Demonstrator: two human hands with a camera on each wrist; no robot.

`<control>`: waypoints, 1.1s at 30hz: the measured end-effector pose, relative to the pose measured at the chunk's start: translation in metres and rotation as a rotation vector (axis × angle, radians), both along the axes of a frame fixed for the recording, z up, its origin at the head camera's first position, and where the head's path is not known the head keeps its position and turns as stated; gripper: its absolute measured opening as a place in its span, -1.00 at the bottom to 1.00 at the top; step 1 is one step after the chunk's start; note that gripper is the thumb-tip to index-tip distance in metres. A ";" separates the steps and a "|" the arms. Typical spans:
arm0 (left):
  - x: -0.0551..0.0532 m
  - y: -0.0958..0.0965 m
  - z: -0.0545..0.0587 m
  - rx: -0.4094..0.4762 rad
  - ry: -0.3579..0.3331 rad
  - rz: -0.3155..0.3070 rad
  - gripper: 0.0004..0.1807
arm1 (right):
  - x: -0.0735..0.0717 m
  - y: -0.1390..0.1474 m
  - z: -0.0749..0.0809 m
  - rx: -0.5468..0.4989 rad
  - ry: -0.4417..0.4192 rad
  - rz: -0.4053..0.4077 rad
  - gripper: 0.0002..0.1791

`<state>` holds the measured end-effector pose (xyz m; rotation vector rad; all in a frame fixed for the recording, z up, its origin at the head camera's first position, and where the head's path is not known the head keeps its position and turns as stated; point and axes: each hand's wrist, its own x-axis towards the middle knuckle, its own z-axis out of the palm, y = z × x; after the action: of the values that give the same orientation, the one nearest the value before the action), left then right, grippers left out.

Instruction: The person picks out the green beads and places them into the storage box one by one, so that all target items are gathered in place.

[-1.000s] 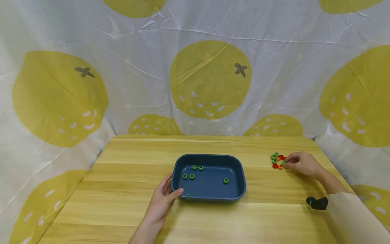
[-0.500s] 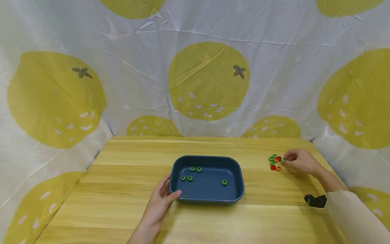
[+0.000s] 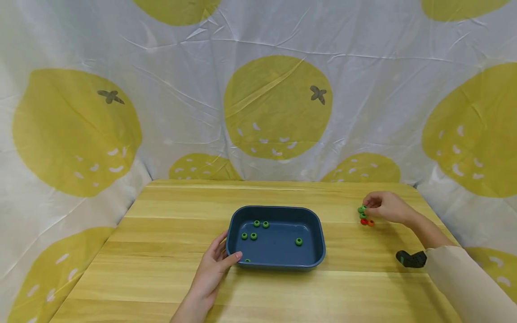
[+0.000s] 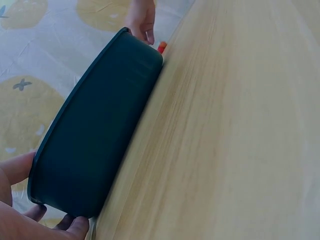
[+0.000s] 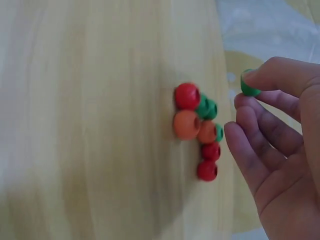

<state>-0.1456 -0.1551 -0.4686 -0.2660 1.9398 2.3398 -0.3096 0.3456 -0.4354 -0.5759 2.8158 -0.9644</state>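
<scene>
A small green bead [image 5: 248,85], rounded and plain-coloured, is pinched at the upper right of the right-wrist view between thumb and fingertip of the right hand [image 3: 388,207]; that grip is closed to the bead's width, while the other fingers are loosely bent. To the left of it in that view, clustered beads [image 5: 186,124] in red, orange and green are seen on the wooden surface [image 3: 161,251], dark holes being shown in several. In the head view the cluster is placed right of centre, partly covered by the hand. A dark blue tray [image 3: 274,246], rectangular with rounded corners, is set at the lower centre. Six more green beads [image 3: 299,242] are contained in it: two pairs at its left, one at its right, one mostly hidden by the near wall. The tray's left end is clasped by the grip of the left hand [image 3: 212,269], the thumb being laid over the rim.
</scene>
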 end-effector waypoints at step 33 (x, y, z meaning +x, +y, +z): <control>0.001 -0.001 -0.002 -0.004 -0.009 0.003 -0.16 | -0.015 -0.070 0.036 -0.024 -0.125 0.193 -0.88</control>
<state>-0.1445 -0.1563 -0.4704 -0.2795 1.9420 2.3328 -0.3250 0.2754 -0.3996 -0.7470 2.5864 -0.9618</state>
